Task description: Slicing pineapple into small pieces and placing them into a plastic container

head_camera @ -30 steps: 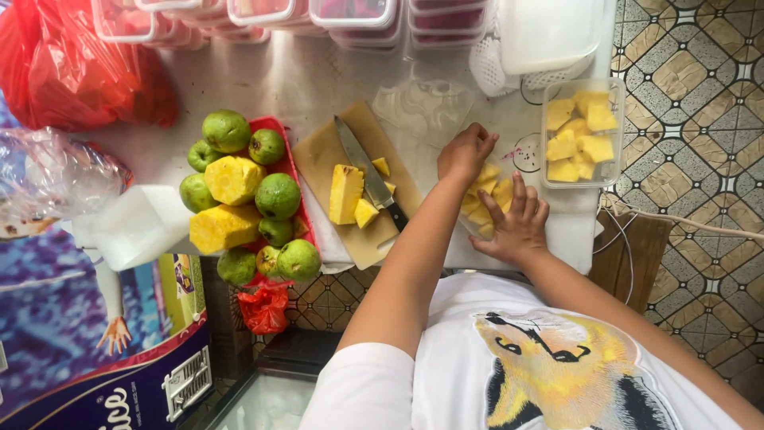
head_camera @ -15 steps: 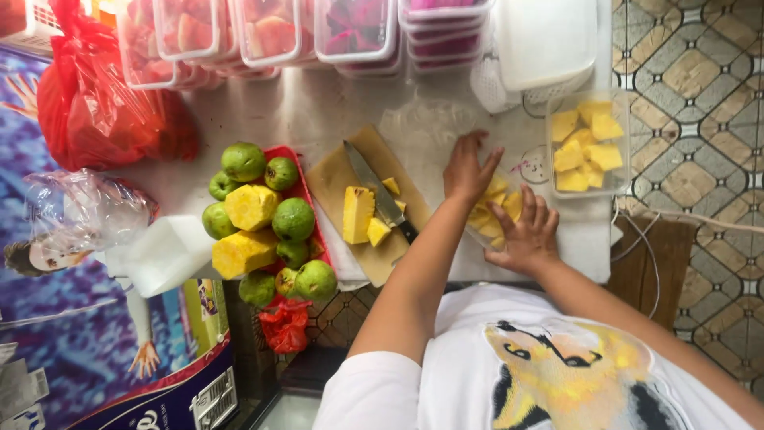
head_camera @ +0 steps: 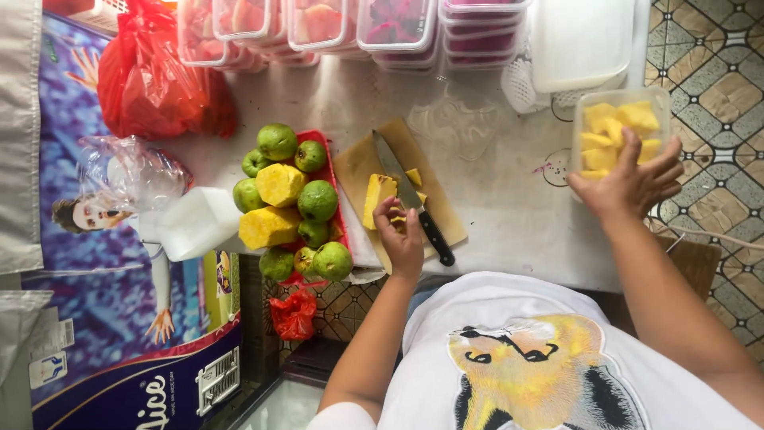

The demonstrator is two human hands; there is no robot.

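My left hand [head_camera: 403, 236] rests on the wooden cutting board [head_camera: 358, 163], fingers curled on a small pineapple chunk beside the big pineapple slab [head_camera: 377, 196]. A black-handled knife [head_camera: 414, 201] lies across the board, just right of those fingers. My right hand [head_camera: 630, 181] hovers with fingers spread over a clear plastic container [head_camera: 586, 107] holding yellow pineapple chunks [head_camera: 614, 121]; its palm is hidden.
A red tray [head_camera: 325, 142] left of the board holds green guavas [head_camera: 318, 200] and peeled pineapple pieces [head_camera: 279, 184]. Stacked clear boxes of cut fruit [head_camera: 394, 24] line the far edge. A red plastic bag [head_camera: 151, 80], a white lid [head_camera: 581, 40] and a white tub [head_camera: 199, 221] stand nearby.
Both hands were together gathering cut pineapple on the counter right of the board. My right hand has moved right to the container, and my left hand has moved left onto the board.
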